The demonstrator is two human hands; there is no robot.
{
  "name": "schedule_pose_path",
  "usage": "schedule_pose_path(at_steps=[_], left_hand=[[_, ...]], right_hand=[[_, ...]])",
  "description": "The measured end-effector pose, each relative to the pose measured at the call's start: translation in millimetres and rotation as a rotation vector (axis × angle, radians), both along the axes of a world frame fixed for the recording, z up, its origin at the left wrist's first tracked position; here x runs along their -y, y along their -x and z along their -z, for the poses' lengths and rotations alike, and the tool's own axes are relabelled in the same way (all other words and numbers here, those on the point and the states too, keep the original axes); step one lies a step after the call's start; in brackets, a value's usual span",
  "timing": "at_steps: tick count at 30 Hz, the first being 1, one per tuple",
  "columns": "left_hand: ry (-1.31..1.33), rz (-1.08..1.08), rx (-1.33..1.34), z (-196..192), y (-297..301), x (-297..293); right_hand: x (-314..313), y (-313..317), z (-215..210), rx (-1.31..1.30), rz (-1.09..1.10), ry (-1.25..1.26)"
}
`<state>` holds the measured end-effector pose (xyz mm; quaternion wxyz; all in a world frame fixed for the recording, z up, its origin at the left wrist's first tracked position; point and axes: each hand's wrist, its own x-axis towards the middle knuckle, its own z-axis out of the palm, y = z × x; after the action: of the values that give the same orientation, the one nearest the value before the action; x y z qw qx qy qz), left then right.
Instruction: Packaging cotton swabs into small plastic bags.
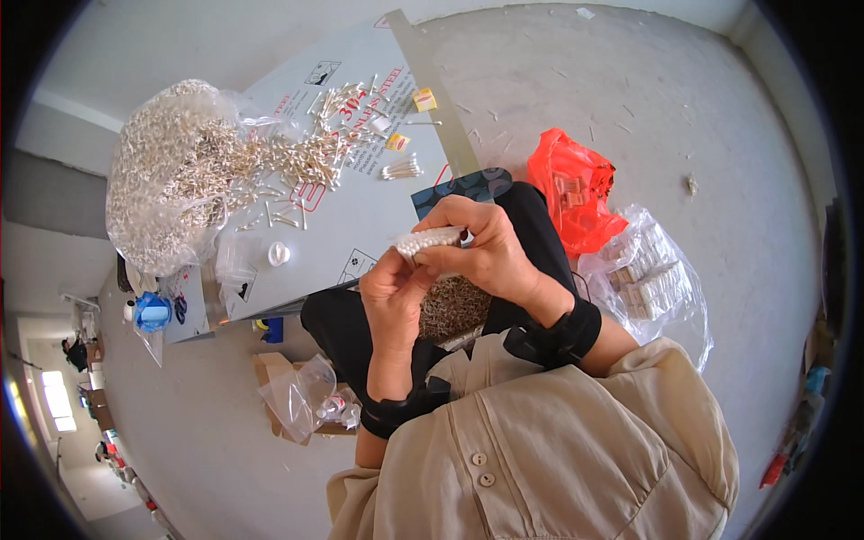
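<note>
Grey floor [513,63] spreads around a table [328,236] faced with printed film. Nearer than the table's edge, above the lap, a small clear pack [430,241] filled with white cotton-tipped sticks is held up between both hands. The left hand [393,292] pinches its left end between thumb and fingers; the right hand [490,252] has its right end closed between thumb and forefinger, though how hard either presses I cannot tell. Such a pack should be very light, its plastic thin and slippery, the tips soft and the sticks likely to bend or slide out if squeezed unevenly; the firmest hold is probably across the sides, on the bundled sticks rather than loose film. Just below, between the thighs, lies a mass of thin brownish sticks [454,309]. On the table, far left of the hands, a big clear bag [162,180] spills loose swabs [315,160], with a small bundle of swabs [402,168] nearer. Right of the legs sit a red bag [569,211] and a clear bag of packs [652,274].
</note>
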<state>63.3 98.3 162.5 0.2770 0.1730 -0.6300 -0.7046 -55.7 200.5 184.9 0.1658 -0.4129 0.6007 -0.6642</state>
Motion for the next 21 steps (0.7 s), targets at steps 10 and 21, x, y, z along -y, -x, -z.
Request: schedule_pose_path(at_steps=[10, 21], left_hand=[[0.402, -0.084, -0.162, -28.4, 0.2, 9.9], [0.940, -0.125, -0.197, -58.9, -7.7, 10.9]], right_hand=[[-14.5, 9.2, -4.4, -0.166, -0.083, 0.179], [-18.7, 0.2, -16.1, -0.437, 0.045, 0.222]])
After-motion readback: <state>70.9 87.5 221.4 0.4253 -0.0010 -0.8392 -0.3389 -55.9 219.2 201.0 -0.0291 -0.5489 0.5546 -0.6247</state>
